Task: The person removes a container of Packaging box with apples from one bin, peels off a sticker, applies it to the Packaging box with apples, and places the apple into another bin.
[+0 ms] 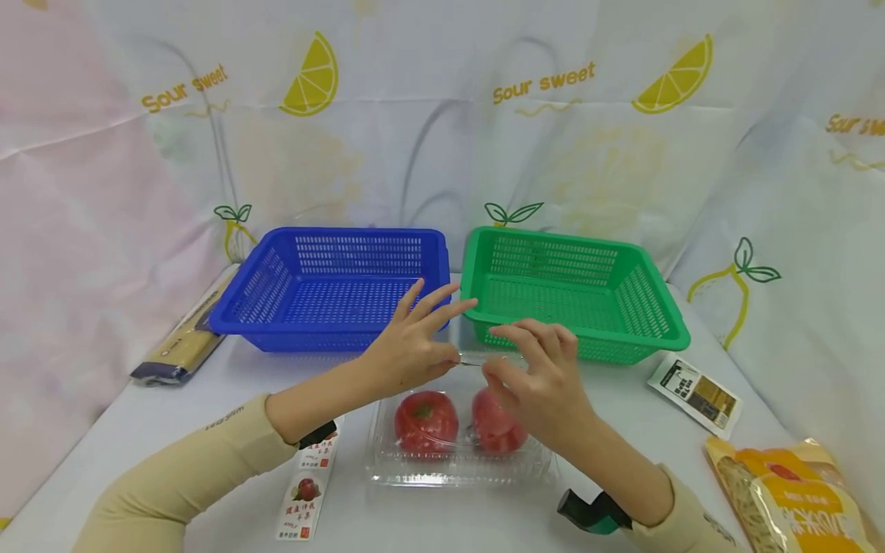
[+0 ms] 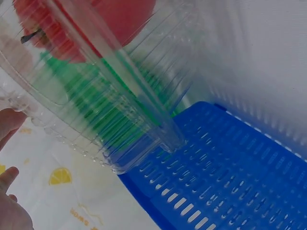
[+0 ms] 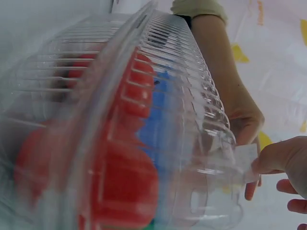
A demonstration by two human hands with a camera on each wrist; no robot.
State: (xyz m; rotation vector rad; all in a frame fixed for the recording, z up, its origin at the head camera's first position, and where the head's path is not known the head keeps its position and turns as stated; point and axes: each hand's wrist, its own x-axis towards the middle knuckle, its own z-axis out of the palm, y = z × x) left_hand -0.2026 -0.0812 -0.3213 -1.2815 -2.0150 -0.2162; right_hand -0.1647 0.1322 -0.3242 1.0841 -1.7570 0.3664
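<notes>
Nearest to us lies the clear clamshell box (image 1: 459,453) on the table (image 1: 429,522), with two tomatoes (image 1: 426,421) inside, just in front of the blue basket (image 1: 332,288) and green basket (image 1: 574,292). Our left hand (image 1: 408,346) pinches the tab at the far edge of the lid with thumb and forefinger, the other fingers spread straight. Our right hand (image 1: 539,380) pinches the same far edge beside it, fingers curled over the lid. We judge the box light, thin and springy, its ribbed plastic slippery and quick to buckle, while the tomatoes give it most of its weight and would bruise if squeezed. The stiff rim and its tab (image 3: 244,158) look like the best hold, not the soft domed lid
</notes>
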